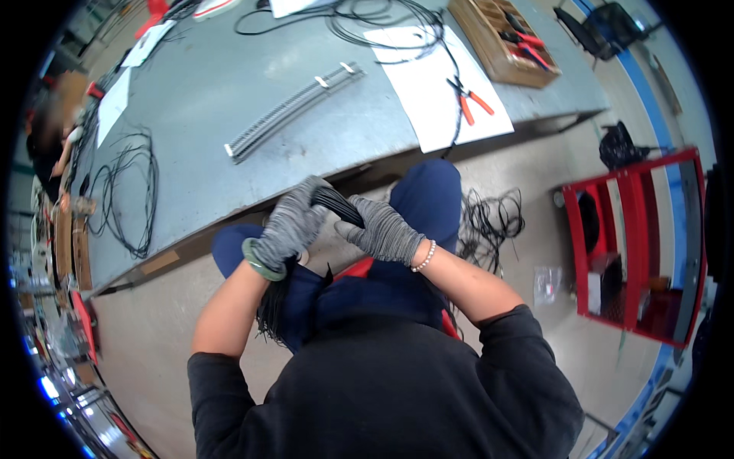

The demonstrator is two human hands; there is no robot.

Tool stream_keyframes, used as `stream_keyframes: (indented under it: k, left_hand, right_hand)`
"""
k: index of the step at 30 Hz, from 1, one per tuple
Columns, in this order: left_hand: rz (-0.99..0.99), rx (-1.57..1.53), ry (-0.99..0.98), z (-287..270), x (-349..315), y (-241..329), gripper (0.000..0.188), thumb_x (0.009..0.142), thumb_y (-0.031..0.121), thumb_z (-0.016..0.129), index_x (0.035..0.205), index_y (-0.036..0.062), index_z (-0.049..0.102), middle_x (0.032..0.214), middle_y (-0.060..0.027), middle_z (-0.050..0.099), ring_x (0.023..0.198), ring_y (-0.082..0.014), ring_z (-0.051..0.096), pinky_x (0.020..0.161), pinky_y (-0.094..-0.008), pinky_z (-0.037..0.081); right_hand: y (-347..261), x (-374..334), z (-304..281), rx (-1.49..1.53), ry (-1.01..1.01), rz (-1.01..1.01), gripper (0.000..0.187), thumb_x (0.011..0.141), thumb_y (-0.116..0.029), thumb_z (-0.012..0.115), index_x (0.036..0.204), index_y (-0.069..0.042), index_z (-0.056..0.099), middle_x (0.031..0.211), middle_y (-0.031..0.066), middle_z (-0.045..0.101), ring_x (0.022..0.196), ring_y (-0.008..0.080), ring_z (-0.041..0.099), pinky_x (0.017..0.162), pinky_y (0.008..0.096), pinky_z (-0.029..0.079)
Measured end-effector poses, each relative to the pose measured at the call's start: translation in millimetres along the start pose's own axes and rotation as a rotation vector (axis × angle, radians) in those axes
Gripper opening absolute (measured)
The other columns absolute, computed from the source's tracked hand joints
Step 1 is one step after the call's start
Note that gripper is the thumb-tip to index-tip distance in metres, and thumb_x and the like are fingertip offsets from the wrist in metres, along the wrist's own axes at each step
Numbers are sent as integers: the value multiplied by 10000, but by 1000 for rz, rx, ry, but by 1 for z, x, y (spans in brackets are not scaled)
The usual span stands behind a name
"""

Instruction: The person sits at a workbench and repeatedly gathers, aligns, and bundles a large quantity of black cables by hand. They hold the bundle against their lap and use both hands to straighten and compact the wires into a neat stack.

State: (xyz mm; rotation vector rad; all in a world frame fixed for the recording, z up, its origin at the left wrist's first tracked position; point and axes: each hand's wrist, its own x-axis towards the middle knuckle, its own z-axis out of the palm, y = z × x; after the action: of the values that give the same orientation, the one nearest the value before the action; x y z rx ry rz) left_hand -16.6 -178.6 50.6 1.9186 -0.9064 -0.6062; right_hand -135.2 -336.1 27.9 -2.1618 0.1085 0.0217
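Note:
A thick bundle of black cables (338, 205) is stretched between my two gloved hands, just in front of the table's near edge. My left hand (294, 222), in a grey knit glove, is closed round the bundle's left part. Round its right end wraps my right hand (382, 229), also in a grey glove, with a beaded bracelet at the wrist. More black strands (273, 310) hang down below my left wrist, beside my thigh. Whether they belong to the same bundle I cannot tell.
On the grey table (206, 92) lie a slotted grey wiring duct (294, 111), coiled black cables (126, 191) and orange-handled pliers (468, 99) on white paper (428, 92). A wooden tool box (505, 42) stands at the back right. Tangled cable (493, 222) and a red cart (634, 245) are on the floor.

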Motion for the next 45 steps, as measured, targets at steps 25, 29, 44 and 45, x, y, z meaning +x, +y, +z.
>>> stream_keyframes:
  k: [25, 29, 44, 45]
  left_hand:
    - [-201, -508, -86, 7, -4, 51, 293, 853, 219, 686, 1065, 36, 600, 621, 36, 492, 463, -39, 425, 432, -204, 386]
    - [-208, -503, 9, 14, 3, 47, 315, 854, 246, 695, 1073, 39, 600, 609, 43, 481, 460, -37, 421, 429, -201, 378]
    - [-264, -514, -27, 4, 14, 26, 303, 887, 261, 657, 1109, 72, 577, 620, 43, 431, 467, -39, 400, 420, -208, 364]
    - [-280, -479, -9, 6, 15, 23, 295, 885, 250, 656, 1103, 67, 576, 622, 43, 431, 466, -41, 402, 420, -209, 364]
  right_hand:
    - [19, -80, -17, -247, 222, 64, 298, 887, -311, 598, 935, -21, 556, 699, 187, 599, 684, 373, 615, 600, 435, 480]
    - [28, -69, -10, -278, 205, 170, 315, 889, -338, 586, 951, -31, 555, 722, 175, 624, 691, 372, 627, 599, 442, 490]
    - [75, -248, -59, 13, -320, 940, 375, 766, -338, 714, 962, -25, 648, 810, 202, 664, 806, 325, 662, 726, 402, 524]
    - [94, -250, -41, 31, -212, 1014, 387, 759, -323, 720, 983, -19, 637, 839, 204, 667, 826, 330, 659, 742, 402, 524]
